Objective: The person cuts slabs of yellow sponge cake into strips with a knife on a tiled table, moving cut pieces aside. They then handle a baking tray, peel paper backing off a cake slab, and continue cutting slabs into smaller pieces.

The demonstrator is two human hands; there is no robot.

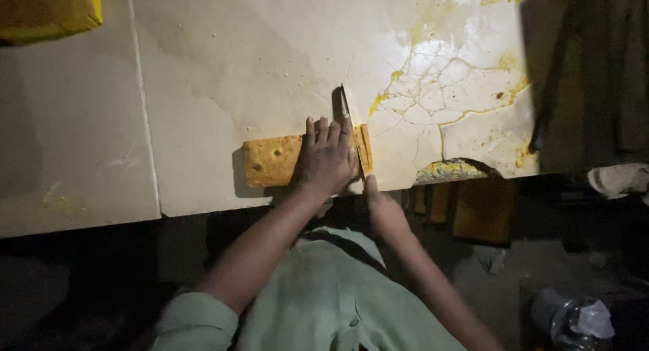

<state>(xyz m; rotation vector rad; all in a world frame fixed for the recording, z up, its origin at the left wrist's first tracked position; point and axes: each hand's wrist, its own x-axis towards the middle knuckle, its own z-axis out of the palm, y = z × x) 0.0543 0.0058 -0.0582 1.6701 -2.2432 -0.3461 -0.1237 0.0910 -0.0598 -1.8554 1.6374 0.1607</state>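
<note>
A yellow-brown slab of cake or bread [272, 161] lies near the front edge of a pale worktop [203, 67]. My left hand [327, 158] presses flat on the slab's right part, fingers spread. My right hand [382, 209] grips the handle of a long knife [349, 118] at the table's edge. The blade runs away from me across the slab, just right of my left fingers. A thin slice [366, 148] stands to the right of the blade.
The worktop is cracked and stained yellow at the right [446, 80], with a chipped edge [447, 170]. Another yellow block [47, 11] sits at the far left corner. Brown slabs [481, 209] and crumpled plastic [574, 318] lie below at the right.
</note>
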